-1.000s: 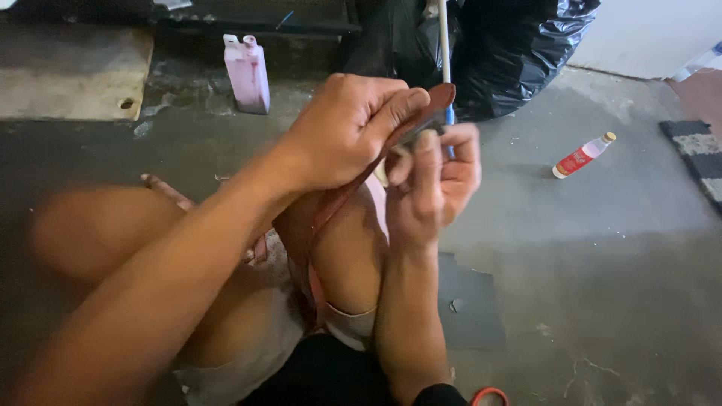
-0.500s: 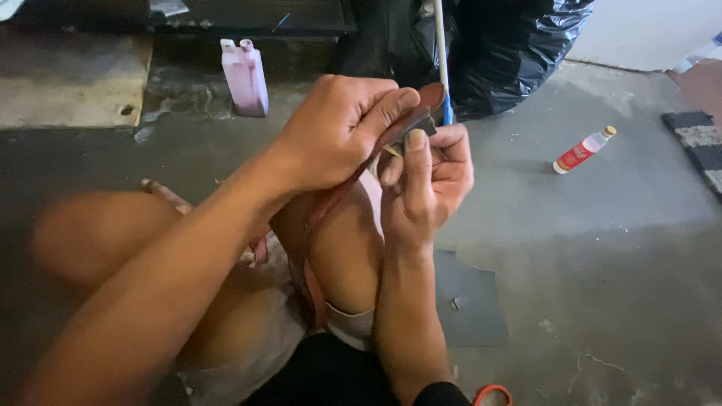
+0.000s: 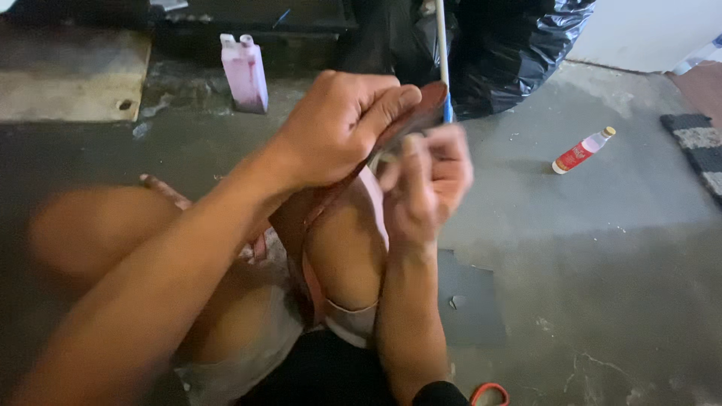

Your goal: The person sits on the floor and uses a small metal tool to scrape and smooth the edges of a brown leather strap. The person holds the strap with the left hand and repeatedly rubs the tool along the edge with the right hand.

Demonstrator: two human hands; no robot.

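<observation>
My left hand (image 3: 342,124) is closed around the upper end of a long brown leather strap (image 3: 301,225), which runs down between my bent knees. My right hand (image 3: 425,180) is blurred and held against the same end of the strap, fingers curled on it near a small pale piece I cannot make out. Both hands are raised above my right knee. The tip of the strap (image 3: 432,101) shows just past my left thumb.
A pink two-capped plastic container (image 3: 244,71) stands on the concrete floor ahead. A black plastic bag (image 3: 511,45) and a thin white-and-blue rod (image 3: 442,53) lie behind the hands. A small red-labelled bottle (image 3: 579,150) lies at right. A dark mat edge (image 3: 699,146) is at far right.
My right hand has shifted slightly down and to the left along the strap end and is now blurred. My left hand keeps its grip.
</observation>
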